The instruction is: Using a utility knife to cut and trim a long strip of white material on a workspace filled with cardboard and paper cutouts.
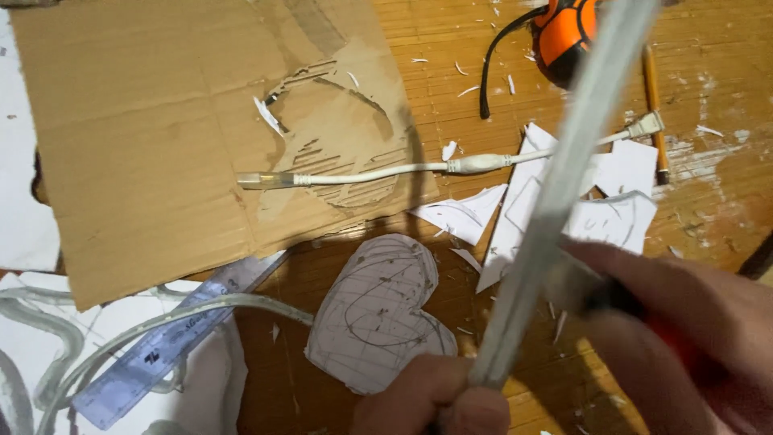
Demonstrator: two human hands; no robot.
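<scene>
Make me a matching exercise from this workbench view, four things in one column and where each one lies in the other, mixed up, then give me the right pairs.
Things:
1. Paper heart
2. Clear ruler
3. Pencil
4. White cable

Places:
A. By the right edge of the wooden table
B. Across the cardboard sheet
C. Bottom left, on white paper
D. On bare wood, just above the left hand

Pairs: 1-D, 2-C, 3-A, 4-B

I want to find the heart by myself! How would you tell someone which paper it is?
Start at the big brown cardboard sheet on the wooden table. Just below its lower right corner, left of the pale strip held by the left hand, lies the paper heart. Unlike the jagged white paper scraps nearby, it is one rounded heart shape covered in pencil scribbles.
</scene>
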